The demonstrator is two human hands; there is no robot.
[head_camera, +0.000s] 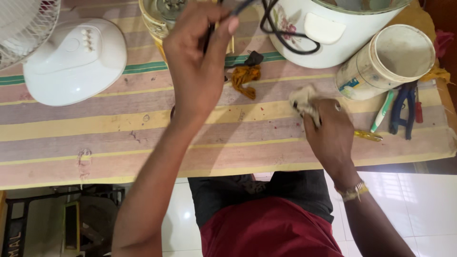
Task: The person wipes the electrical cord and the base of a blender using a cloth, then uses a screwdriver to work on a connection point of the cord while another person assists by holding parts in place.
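One fan base [74, 62], one toothbrush [382, 111], one pliers [402, 107], two screwdrivers [367, 135].

Near my left hand [197, 66]: striped cloth [119, 143] lies open below and left of the wrist. Fan base [74, 62] blocks far left; yellow scrap [245, 76] sits just right. Cooker [328, 28] and its cable [285, 38] crowd ahead. Right of my right hand [328, 133]: tin [385, 62], toothbrush [382, 112], pliers [402, 109].

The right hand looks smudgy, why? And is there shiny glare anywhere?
In the head view, the right hand and the pale cloth it grips are motion-blurred; the left hand, holding a black cable, is sharper; soft glare shows on the white floor tiles.
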